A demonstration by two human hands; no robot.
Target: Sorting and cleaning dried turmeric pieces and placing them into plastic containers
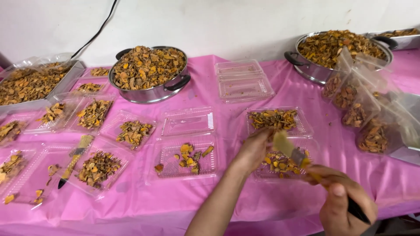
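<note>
Pink cloth [227, 192] below: left hand [253, 148] cupped loose over tray [280, 164], right hand [343, 205] fisted round brush [302, 159], bristles tilted up-left.

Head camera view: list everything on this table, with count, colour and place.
Tablecloth: one, pink, covering the table.
Steel pots: two, silver, heaped with orange-brown dried pieces, back centre and back right.
Metal trays: two, one far left, one partly seen far right.
Filled clamshell boxes: many, clear, mostly left and centre; exact count unclear.
Empty clamshell boxes: a clear stack, back centre.
Filled plastic bags: about four, clear, right side.
Spare brush: one, lying at left.
Cable: black, on the wall.
Left hand: touching the open box.
Right hand: holding a brush.
</note>
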